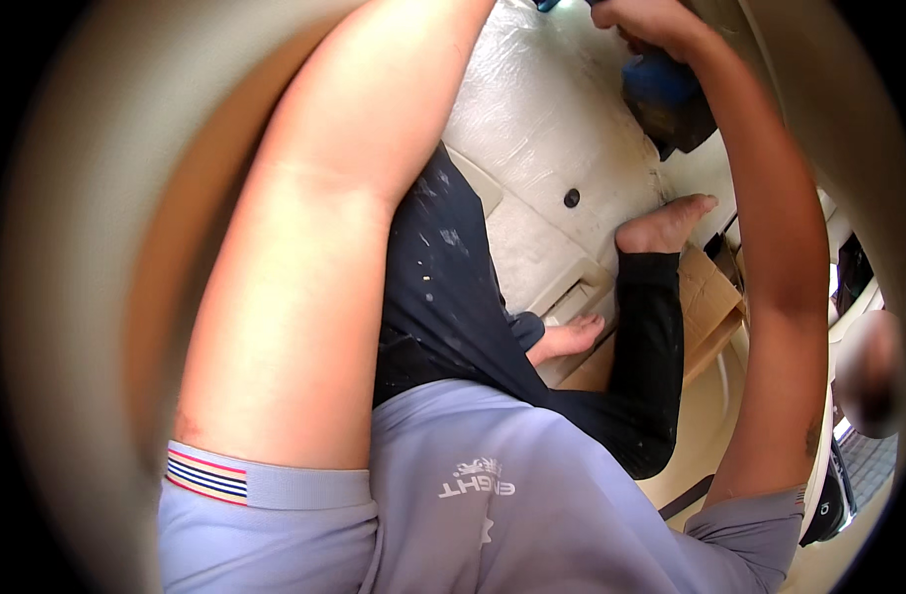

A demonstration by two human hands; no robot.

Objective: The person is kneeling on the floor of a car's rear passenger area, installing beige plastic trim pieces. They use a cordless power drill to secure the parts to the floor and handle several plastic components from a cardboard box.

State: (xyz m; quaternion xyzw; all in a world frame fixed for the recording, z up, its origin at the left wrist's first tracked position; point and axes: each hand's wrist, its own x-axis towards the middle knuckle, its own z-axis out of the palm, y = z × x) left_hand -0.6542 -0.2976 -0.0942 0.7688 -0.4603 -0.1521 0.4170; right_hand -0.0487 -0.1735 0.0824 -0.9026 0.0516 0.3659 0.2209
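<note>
Power tool [663, 91]: we find it near the upper edge, right of centre, its body blue above and black below; the upper portion runs behind the hand and toward the edge of the view.
Right hand [655, 22]: we see its fingers curled around the upper part of the power tool, holding it; the fingertips are partly cut off or hidden.
Left hand: it lies beyond the upper edge, so we cannot tell whether it is wide, narrow or holding something.
Left arm [295, 287]: we trace it from a striped cuff [207, 473] up to the upper edge, bare along its length.
Right arm [778, 198]: we follow it, bare and curved, along the right side up to the power tool.
Pale surface [532, 109]: we note a wrinkled, shiny covering, with a small black disc [572, 198] lying on it, well apart from the right hand.
Legs: we observe dark trousers [433, 257] with pale specks, folded; one bare foot [661, 230] rests below the power tool, the other [568, 340] nearer the centre.
Cardboard box [712, 309]: we locate it just beside the dark trouser leg, between that leg and the right arm.
</note>
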